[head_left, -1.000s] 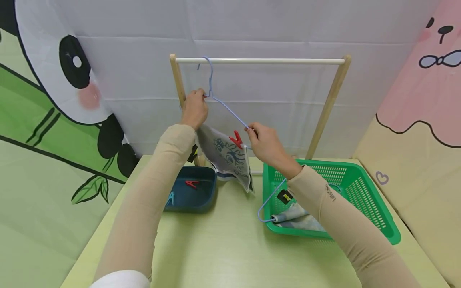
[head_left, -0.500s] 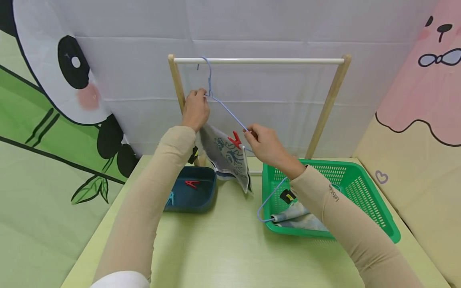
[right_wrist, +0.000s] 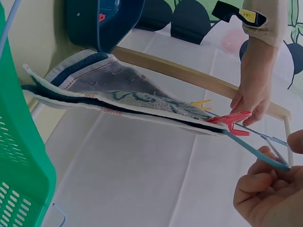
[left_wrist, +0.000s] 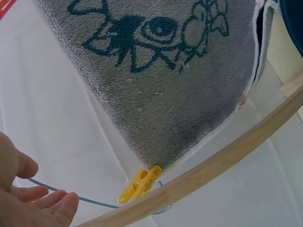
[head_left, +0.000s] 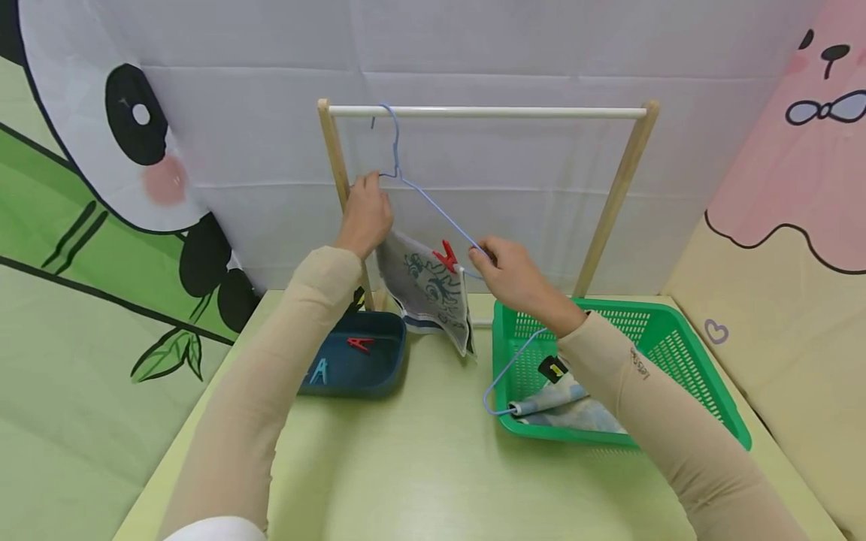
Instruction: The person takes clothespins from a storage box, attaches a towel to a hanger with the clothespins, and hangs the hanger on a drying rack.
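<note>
Towel [head_left: 426, 285]: hangs off the hanger [head_left: 440, 212], above the bench [head_left: 419, 473]; looks light, soft and limp, hard to damage; best taken near a pegged corner.
Hanger: thin blue wire, its hook over the rod [head_left: 487, 113]; probably light, smooth and apt to swing; hold it by a shoulder.
Red peg [head_left: 446, 257]: on the towel's top corner, right side; might pop off if tugged.
Yellow peg [left_wrist: 139, 185]: on the left corner.
Right grip [head_left: 517, 274]: fingers curled round the hanger's right end.
Left grip [head_left: 367, 214]: fingers and thumb apart at the left shoulder; firm contact, cannot tell.
Bin [head_left: 368, 387]: blue peg [head_left: 319, 371], another red peg [head_left: 361, 344].
Basket [head_left: 704, 376]: cloth [head_left: 575, 415], spare hanger [head_left: 489, 406].
Writing: right sleeve [head_left: 666, 432] reads "Lets", the rest illegible; the strap [right_wrist: 225, 10] has a yellow label [right_wrist: 248, 16], too small to read.
</note>
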`<state>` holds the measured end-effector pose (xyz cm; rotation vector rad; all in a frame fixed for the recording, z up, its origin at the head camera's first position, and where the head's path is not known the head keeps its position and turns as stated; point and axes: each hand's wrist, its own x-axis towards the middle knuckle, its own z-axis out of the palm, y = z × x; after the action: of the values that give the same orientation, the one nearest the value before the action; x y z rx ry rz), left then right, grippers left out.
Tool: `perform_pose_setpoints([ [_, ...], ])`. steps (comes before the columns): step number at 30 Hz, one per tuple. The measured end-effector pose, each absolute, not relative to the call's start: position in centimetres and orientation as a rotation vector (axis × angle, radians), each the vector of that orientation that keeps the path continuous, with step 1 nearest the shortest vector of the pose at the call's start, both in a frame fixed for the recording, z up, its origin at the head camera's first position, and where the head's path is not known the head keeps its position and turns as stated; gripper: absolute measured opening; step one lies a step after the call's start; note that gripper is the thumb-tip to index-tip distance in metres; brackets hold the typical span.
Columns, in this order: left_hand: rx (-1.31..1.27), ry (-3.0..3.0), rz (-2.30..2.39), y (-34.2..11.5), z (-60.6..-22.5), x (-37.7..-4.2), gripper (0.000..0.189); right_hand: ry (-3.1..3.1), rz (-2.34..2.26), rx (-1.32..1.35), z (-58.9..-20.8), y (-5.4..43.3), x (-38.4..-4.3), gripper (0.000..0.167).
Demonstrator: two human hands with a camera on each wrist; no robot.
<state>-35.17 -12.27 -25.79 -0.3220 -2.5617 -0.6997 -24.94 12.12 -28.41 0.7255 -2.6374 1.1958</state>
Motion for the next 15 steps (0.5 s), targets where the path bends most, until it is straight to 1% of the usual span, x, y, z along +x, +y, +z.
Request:
perform_pose_setpoints([
  [6,-0.346,-2.58,-0.697,-12.8,-26.3,-35.0,0.049,-2.633,1.099,0.74,-28.7,12.2,-25.3,0.028],
  [11,-0.338,-2.574,-0.718,-12.8,-25.9,-35.1,0.052,-2.669,1.04,0.756,-28.6,11.6,-25.2,0.031],
  [15,-0.342,-2.573,-0.699,-12.7,-25.5,-35.2,0.051,-2.686,1.034,0.763,-28.7,11.1,-25.2,0.031],
])
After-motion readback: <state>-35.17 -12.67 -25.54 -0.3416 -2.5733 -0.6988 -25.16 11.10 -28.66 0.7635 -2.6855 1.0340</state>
